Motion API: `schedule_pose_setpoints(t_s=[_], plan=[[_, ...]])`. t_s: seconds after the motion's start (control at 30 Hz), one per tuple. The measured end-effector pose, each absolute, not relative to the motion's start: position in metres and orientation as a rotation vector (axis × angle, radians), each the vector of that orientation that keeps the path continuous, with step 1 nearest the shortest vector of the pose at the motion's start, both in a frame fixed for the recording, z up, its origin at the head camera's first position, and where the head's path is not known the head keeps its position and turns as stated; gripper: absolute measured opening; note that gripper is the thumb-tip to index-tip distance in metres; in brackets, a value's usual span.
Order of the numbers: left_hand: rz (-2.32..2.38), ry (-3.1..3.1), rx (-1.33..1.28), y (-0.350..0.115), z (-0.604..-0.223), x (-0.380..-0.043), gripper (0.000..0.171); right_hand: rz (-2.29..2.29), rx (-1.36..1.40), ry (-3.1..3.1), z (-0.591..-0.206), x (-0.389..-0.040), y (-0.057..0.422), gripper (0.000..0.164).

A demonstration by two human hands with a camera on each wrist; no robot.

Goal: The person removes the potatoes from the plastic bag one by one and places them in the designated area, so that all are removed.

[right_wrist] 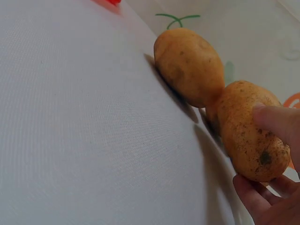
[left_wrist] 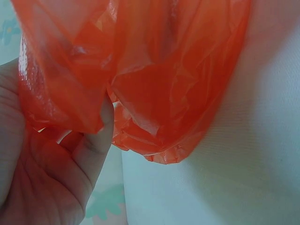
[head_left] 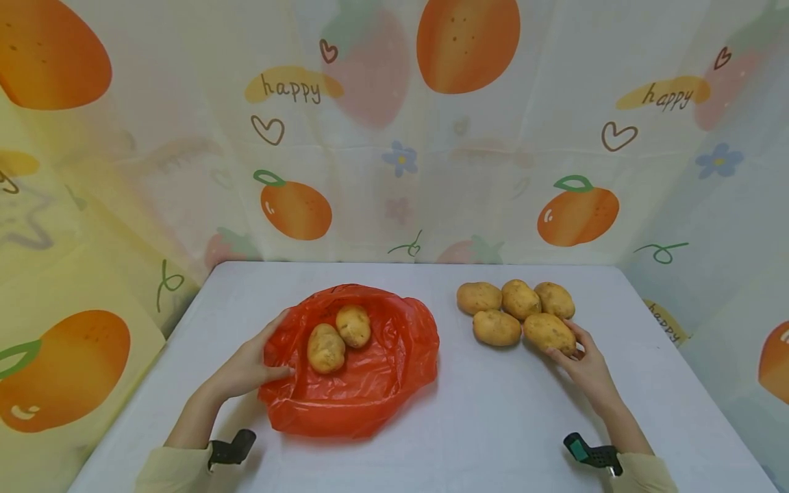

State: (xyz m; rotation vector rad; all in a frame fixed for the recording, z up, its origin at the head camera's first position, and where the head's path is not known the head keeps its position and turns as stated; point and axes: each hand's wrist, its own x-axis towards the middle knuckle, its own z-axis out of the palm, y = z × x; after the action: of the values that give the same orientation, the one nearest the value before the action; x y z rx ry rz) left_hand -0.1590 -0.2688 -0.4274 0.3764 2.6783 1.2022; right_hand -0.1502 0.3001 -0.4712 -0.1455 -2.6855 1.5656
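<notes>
An orange-red plastic bag (head_left: 388,383) lies spread wide on the table, its mouth facing up. Inside it are two potatoes, one larger (head_left: 326,349) and one behind it (head_left: 353,326). My left hand (head_left: 249,366) grips the bag's left rim; in the left wrist view the thin plastic (left_wrist: 159,93) covers part of the fingers. On the right, my right hand (head_left: 582,359) holds a potato (head_left: 548,333) between thumb and fingers. The right wrist view shows dark specks on this potato (right_wrist: 253,136) and a shadow beneath it.
Several more potatoes sit close together beside the held one, including a front one (head_left: 496,328) and a back left one (head_left: 479,298). The white table (head_left: 481,424) ends at a fruit-printed curtain (head_left: 462,171). Each wrist wears a black strap device (head_left: 233,448).
</notes>
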Motion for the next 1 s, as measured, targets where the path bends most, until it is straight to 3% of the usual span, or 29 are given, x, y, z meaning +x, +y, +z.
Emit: schedule_pose_setpoints(t_s=[1.0], plan=[[1.215,2.668,0.379,-0.2695,-0.4220,-0.1560,0.098,1.449,-0.159,-2.792,-0.4715,-0.1550,0.3010,0.079]])
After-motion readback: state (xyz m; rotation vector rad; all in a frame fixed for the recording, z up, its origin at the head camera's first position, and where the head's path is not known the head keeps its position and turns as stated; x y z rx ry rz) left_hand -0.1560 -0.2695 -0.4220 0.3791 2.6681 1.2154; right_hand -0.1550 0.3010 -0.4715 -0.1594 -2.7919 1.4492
